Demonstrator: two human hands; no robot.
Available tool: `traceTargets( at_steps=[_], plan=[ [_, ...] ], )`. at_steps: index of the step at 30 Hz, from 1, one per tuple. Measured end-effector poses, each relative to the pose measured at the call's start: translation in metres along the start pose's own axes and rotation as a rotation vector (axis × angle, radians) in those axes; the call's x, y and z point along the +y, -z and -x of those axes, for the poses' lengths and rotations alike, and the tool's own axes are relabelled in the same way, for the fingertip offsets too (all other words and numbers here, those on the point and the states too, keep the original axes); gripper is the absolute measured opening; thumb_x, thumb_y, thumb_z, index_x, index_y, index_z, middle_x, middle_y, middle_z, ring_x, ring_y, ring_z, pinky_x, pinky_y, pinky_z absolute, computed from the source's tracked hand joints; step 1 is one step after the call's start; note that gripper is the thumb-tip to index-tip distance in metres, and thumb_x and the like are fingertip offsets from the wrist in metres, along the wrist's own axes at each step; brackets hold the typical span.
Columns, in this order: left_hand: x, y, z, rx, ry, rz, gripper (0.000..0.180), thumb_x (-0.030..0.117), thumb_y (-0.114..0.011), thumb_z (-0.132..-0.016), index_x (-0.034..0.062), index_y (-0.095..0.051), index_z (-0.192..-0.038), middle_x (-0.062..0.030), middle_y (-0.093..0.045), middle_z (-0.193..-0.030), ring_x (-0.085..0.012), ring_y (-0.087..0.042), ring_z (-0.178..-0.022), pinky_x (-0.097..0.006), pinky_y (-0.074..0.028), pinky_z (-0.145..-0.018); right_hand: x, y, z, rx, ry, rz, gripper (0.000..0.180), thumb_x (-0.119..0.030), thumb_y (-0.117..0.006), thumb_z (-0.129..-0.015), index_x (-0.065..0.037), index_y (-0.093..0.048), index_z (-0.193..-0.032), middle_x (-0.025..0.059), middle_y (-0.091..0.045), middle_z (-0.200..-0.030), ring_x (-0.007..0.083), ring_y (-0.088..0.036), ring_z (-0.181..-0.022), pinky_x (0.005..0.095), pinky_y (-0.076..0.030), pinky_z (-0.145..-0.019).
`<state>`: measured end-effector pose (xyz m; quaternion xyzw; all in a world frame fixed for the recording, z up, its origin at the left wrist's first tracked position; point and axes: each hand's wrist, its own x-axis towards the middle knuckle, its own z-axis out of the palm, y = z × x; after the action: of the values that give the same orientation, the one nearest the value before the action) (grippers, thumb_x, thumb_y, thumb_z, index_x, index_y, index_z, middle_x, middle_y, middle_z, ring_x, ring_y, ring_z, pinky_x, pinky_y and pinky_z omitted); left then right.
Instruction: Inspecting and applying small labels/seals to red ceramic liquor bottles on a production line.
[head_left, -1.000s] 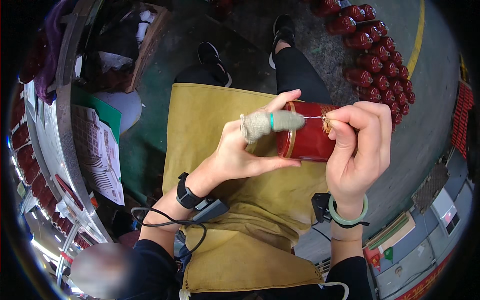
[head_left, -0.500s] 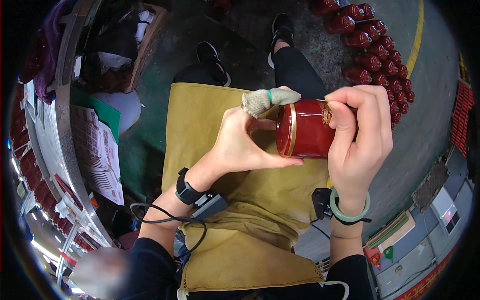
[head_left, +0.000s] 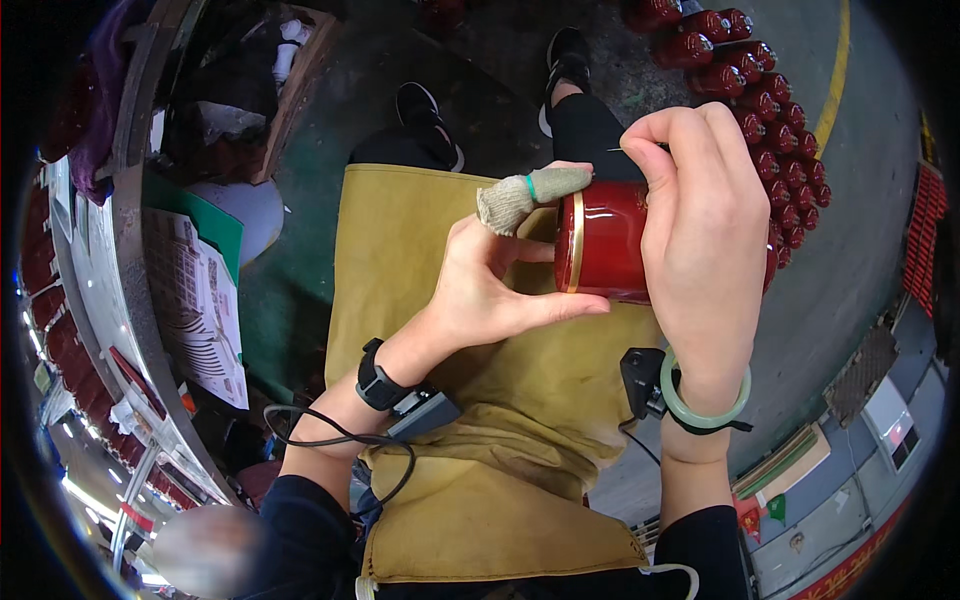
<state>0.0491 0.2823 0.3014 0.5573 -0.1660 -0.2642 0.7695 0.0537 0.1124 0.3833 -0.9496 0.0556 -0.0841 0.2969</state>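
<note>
Lying on its side between the two hands, the glossy red vessel [head_left: 605, 245] is positioned above the tan apron [head_left: 390, 260], its gold-banded end directed toward the person's left. The left hand [head_left: 500, 285] curls around this banded end in a wide grasp: the thumb extends along the near side, while a finger in a pale cloth cover [head_left: 550, 186] bears on the far side. The right hand [head_left: 705, 220] passes over the opposite portion of the vessel and hides much of it; whether its palm touches the surface cannot be determined. Its thumb and forefinger are pinched together on a thin, needle-like tool [head_left: 614, 150], whose visible tip points leftward, beyond the vessel's far side and apart from it. A pale green bangle [head_left: 705, 410] encircles the right wrist. Further red vessels [head_left: 788, 170] are grouped on the floor, ahead and to the right.
</note>
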Motion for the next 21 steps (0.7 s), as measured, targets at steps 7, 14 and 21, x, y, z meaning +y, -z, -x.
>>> traceTargets(
  at_steps=[7,14,21],
  plan=[
    [-0.002,-0.002,0.005,-0.040,-0.123,-0.064,0.066,-0.001,-0.087,-0.074,-0.0013,-0.056,-0.132,-0.0253,-0.031,-0.159,-0.0306,-0.048,-0.137,-0.039,-0.061,-0.092,0.006,0.002,-0.009,-0.043,0.008,0.035,0.007,-0.007,-0.060,-0.095,-0.001,-0.060,-0.094,0.0163,-0.059,-0.093,0.0400,-0.064,-0.079,0.0464,-0.051,-0.067],
    [-0.003,-0.008,0.004,0.038,-0.183,-0.057,0.055,0.008,-0.090,-0.072,-0.0035,-0.064,-0.119,-0.0275,-0.034,-0.157,-0.0339,-0.048,-0.138,-0.043,-0.047,-0.109,0.010,0.003,-0.016,-0.082,-0.022,0.031,0.010,-0.008,-0.061,-0.094,0.002,-0.064,-0.093,0.0180,-0.061,-0.090,0.0401,-0.064,-0.082,0.0460,-0.051,-0.070],
    [0.008,-0.012,0.006,0.055,0.007,0.022,0.070,0.007,-0.087,-0.077,0.0023,-0.051,-0.137,-0.0168,-0.031,-0.158,-0.0287,-0.044,-0.139,-0.040,-0.055,-0.101,0.010,0.002,-0.016,0.015,0.085,-0.093,0.005,-0.003,-0.066,-0.089,0.001,-0.064,-0.092,0.0157,-0.059,-0.087,0.0358,-0.063,-0.078,0.0420,-0.050,-0.067]
  ],
)
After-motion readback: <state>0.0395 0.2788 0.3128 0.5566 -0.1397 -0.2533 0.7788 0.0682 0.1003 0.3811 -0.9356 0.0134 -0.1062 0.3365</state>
